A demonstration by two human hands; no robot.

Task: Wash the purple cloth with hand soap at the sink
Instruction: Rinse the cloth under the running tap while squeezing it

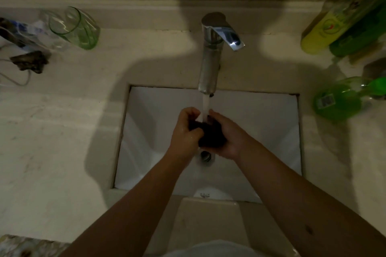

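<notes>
Water (205,106) running from the tap (211,56) onto the purple cloth (211,133), bunched up over the middle of the sink (261,123), above the drain. Left hand (184,131) and right hand (226,137) both curling fingers tight around it. Looking like wetting or rinsing. Next, probably rubbing and squeezing, maybe reaching for the green soap bottle (342,100) by the sink's right edge.

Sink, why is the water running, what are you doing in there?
A person is washing a dark cloth over the white sink. The left hand and right hand both grip the bunched-up cloth right under the stream of water running from the tap. Green bottles stand on the counter to the right, and a green glass to the left.
</notes>
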